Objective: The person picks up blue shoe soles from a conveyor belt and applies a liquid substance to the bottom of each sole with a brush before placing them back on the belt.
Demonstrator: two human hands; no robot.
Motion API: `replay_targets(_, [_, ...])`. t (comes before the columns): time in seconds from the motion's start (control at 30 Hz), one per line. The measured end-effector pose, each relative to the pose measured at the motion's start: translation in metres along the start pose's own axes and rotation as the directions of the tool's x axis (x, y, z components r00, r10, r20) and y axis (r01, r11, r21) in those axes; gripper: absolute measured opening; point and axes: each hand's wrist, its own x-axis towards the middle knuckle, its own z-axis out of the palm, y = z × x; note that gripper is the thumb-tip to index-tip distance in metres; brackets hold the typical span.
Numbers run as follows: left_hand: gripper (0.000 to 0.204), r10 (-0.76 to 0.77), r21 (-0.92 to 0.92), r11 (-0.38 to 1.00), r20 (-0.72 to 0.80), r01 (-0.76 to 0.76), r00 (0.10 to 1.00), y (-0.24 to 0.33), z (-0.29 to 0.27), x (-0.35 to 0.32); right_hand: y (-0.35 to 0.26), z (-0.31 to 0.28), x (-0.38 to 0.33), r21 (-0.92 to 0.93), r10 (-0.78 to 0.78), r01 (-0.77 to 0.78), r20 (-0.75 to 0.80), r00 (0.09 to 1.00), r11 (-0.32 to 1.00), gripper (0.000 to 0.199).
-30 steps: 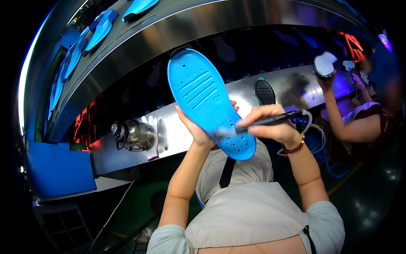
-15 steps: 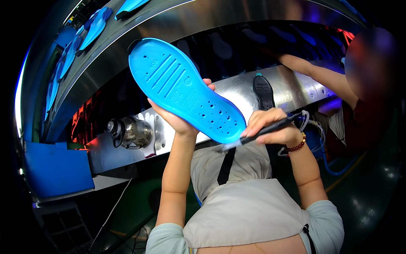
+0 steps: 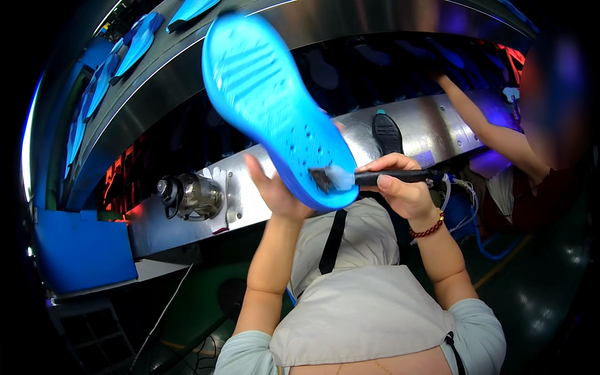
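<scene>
One blue sole is held up over the counter, the left hand supporting it from beneath, thumb spread; the blue sole hides most of those fingers. The right hand pinches one brush, bristles against the blue sole's near end. Right of the blue sole: one black sole, then one co-worker's arm. Left: one bottle, partly covering one white glove.

Left fingers mostly behind sole
</scene>
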Motion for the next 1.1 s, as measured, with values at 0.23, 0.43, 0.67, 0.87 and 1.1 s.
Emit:
replay_targets(0.23, [0.063,-0.209,0.096,0.975,0.109,0.199,0.972,0.01,-0.053,-0.012,-0.028,0.005,-0.001,-0.271,0.089,0.013,0.36,0.929,0.962,0.021])
replay_targets(0.43, [0.06,-0.496,0.303,0.834,0.042,0.461,0.868,0.028,-0.024,-0.002,-0.032,0.001,0.006,-0.544,0.108,0.109,0.352,0.93,0.832,0.022])
replay_targets(0.67, [0.064,-0.637,0.376,0.66,-0.177,0.65,0.75,0.035,-0.012,-0.006,-0.046,-0.006,0.008,-0.577,0.002,0.31,0.476,0.88,0.756,0.02])
replay_targets(0.87, [0.063,-0.7,0.376,0.533,-0.306,0.758,0.645,0.041,-0.012,-0.01,-0.066,0.001,0.007,-0.616,0.244,0.317,0.654,0.716,0.721,0.019])
replay_targets(1.1, [0.061,-0.731,0.414,0.496,-0.276,0.763,0.624,0.045,-0.014,-0.01,-0.076,-0.007,0.005,-0.657,0.273,0.38,0.67,0.69,0.651,0.02])
